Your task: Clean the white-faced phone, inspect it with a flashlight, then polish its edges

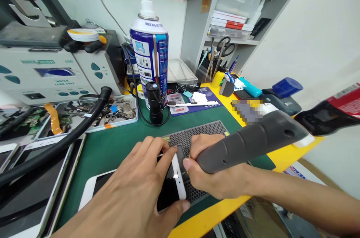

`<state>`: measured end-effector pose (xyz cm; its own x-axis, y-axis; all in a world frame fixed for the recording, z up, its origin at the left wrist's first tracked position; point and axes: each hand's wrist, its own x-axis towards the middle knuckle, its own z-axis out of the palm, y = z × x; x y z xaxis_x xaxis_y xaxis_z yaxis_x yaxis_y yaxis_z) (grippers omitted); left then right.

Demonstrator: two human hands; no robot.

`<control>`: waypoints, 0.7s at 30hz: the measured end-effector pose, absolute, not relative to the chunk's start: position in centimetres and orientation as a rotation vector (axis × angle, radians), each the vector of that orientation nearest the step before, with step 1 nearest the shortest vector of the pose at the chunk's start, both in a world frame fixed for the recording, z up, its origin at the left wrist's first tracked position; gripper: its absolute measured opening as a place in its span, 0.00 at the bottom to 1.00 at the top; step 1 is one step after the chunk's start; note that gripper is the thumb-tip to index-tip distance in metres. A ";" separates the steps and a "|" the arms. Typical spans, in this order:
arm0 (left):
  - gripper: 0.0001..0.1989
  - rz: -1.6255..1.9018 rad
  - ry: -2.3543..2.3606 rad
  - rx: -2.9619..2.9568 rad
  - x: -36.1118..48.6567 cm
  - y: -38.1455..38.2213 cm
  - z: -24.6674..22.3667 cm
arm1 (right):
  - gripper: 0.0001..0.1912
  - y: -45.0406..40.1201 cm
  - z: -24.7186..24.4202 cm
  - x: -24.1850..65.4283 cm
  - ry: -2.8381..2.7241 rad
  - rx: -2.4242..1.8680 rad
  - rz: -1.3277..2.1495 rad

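My left hand (140, 178) lies over a white-framed phone (178, 178) with a dark screen, its thumb and fingers closed on the phone's edges near the right end. A white corner on the far side of this hand appears to belong to the same phone. My right hand (213, 174) is wrapped around a thick dark grey ribbed handle (247, 140), which slants up to the right; what tool it is I cannot make out. This fist is close to the phone's end, above a grey honeycomb-patterned mat (202, 133). Whatever lies beneath the fist is hidden.
A blue spray can (149, 54) and small black flashlight (154, 104) stand behind the hands. A parts tray (129, 104), a black hose (95, 118) and a rework station (56, 74) are at left. A dark bottle (320, 118) lies at right. Several phone panels (36, 178) rest front left.
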<state>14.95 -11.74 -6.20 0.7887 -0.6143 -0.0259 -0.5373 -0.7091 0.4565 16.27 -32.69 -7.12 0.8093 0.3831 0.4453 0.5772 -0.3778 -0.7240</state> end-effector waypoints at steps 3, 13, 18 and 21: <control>0.19 -0.221 -0.868 2.535 15.0 -11.8 -6.2 | 0.13 -32.6 -6.7 16.3 -0.735 -2.037 -0.245; 0.23 -0.186 -0.886 2.545 14.6 -12.0 -6.1 | 0.22 -31.9 -5.8 16.4 -0.799 -2.042 -0.228; 0.25 -0.213 -0.872 2.583 14.8 -12.1 -5.8 | 0.22 -31.9 -6.0 16.4 -0.785 -2.030 -0.223; 0.28 -0.223 -0.873 2.606 14.9 -12.1 -5.7 | 0.22 -32.0 -6.0 16.3 -0.781 -2.035 -0.220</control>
<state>14.87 -12.11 -5.71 0.7941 -0.6071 -0.0289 -0.5463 -0.7338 0.4038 16.34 -31.97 -6.04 0.7831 0.4419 0.4376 0.6053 -0.3798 -0.6996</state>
